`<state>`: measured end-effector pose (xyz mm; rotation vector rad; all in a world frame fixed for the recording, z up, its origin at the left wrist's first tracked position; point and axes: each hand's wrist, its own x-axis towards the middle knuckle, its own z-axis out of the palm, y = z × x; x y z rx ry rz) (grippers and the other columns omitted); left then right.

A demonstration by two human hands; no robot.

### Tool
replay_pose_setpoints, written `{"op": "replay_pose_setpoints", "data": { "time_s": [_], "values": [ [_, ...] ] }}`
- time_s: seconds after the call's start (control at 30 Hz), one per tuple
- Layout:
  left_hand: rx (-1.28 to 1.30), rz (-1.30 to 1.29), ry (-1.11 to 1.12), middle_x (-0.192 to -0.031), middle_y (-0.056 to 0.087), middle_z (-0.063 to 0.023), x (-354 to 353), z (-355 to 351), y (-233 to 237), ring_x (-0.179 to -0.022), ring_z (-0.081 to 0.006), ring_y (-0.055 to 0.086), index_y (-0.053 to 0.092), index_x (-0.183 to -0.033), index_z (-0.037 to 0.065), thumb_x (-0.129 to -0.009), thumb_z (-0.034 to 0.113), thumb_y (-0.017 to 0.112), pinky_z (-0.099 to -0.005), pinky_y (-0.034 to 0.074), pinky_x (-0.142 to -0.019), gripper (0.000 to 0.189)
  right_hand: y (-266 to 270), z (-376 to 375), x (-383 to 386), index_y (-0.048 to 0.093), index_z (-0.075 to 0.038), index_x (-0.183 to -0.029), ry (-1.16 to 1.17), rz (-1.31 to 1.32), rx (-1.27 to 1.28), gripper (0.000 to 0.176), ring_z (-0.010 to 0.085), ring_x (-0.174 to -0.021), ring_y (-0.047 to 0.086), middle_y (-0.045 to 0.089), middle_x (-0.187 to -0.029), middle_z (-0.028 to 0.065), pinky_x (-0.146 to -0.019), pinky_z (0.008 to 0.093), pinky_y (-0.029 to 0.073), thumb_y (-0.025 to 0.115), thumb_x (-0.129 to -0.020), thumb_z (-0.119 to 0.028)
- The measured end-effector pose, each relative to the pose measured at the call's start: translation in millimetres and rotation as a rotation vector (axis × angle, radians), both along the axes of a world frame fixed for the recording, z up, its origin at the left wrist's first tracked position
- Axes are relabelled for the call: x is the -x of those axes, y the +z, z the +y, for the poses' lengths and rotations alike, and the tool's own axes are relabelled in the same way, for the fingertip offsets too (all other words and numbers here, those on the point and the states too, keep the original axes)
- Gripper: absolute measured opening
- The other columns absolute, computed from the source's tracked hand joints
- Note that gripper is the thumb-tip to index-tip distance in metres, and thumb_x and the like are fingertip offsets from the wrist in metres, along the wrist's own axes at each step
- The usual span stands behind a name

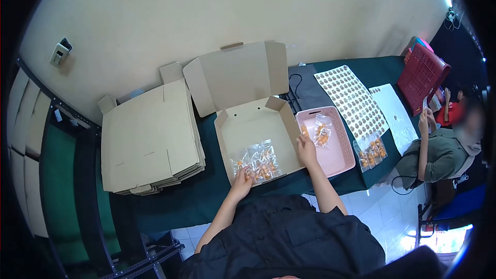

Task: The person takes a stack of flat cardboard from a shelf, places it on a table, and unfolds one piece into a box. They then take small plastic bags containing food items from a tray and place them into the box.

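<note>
My left hand open on packets | right hand at tray, grip unclear | light, slick: pinch edges.

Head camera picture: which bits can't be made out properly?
- Head view: orange contents of the clear packets, too small to identify.
- Head view: print on the sticker sheet, too small.
- Head view: grip of the left hand on them, hidden under its fingers.
- Head view: anything under the right hand, hidden by its back.
</note>
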<state>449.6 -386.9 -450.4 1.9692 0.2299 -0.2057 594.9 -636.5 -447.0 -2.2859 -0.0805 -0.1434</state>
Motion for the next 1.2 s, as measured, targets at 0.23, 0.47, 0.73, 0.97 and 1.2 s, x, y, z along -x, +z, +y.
{"op": "replay_pose_setpoints", "data": {
  "time_s": [0.23, 0.47, 0.73, 0.97, 1.2],
  "values": [
    [-0.003, -0.062, 0.003, -0.118, 0.043, -0.0210, 4, 0, -10, -0.113, -0.0331, 0.041, 0.042, -0.120, 0.001, -0.084, 0.021, 0.049, -0.0339, 0.032, -0.096, 0.042, 9, -14, -7, 0.048, 0.007, -0.113, -0.048, -0.061, 0.011, 0.037, 0.0372, -0.109, 0.045, 0.046, -0.118, 0.0263, -0.093, 0.0378, 0.036, 0.053, -0.081, -0.012],
    [0.020, -0.069, 0.106, -0.117, 0.045, -0.0211, 5, -8, -16, -0.112, -0.0327, 0.043, 0.046, -0.115, 0.001, -0.084, 0.021, 0.049, -0.0352, 0.033, -0.095, 0.037, -60, -34, -57, 0.036, 0.002, -0.125, -0.203, 0.175, 0.016, 0.067, 0.0302, -0.098, 0.054, 0.052, -0.109, 0.0256, -0.086, 0.0361, 0.041, 0.059, -0.074, -0.034],
    [0.048, -0.084, 0.207, -0.099, 0.056, -0.0141, -5, -40, 5, -0.089, -0.0201, 0.056, 0.049, -0.114, 0.003, -0.085, 0.018, 0.047, -0.0300, 0.044, -0.076, 0.032, -49, -62, -55, 0.052, 0.007, -0.108, -0.118, 0.214, -0.201, 0.038, 0.0224, -0.073, 0.062, 0.061, -0.089, 0.0188, -0.065, 0.0291, 0.048, 0.057, -0.079, -0.019],
    [0.308, -0.106, 0.256, -0.106, 0.053, -0.0113, -28, -74, 32, -0.094, -0.0177, 0.053, 0.050, -0.112, 0.004, -0.087, 0.016, 0.046, -0.0281, 0.044, -0.077, 0.029, 31, -64, -32, 0.052, -0.002, -0.111, 0.008, 0.232, -0.815, 0.030, 0.0125, -0.080, 0.056, 0.057, -0.095, 0.0063, -0.071, 0.0241, 0.045, 0.051, -0.086, -0.018],
    [0.529, -0.288, 0.145, -0.116, 0.048, -0.0092, -61, -114, 82, -0.108, -0.0173, 0.044, 0.039, -0.122, 0.004, -0.087, 0.025, 0.052, -0.0296, 0.038, -0.088, 0.043, 91, -17, 19, 0.040, -0.006, -0.116, 0.388, 0.575, -0.939, 0.033, 0.0092, -0.076, 0.056, 0.059, -0.087, 0.0060, -0.065, 0.0226, 0.045, 0.053, -0.085, -0.012]
  ]
}}
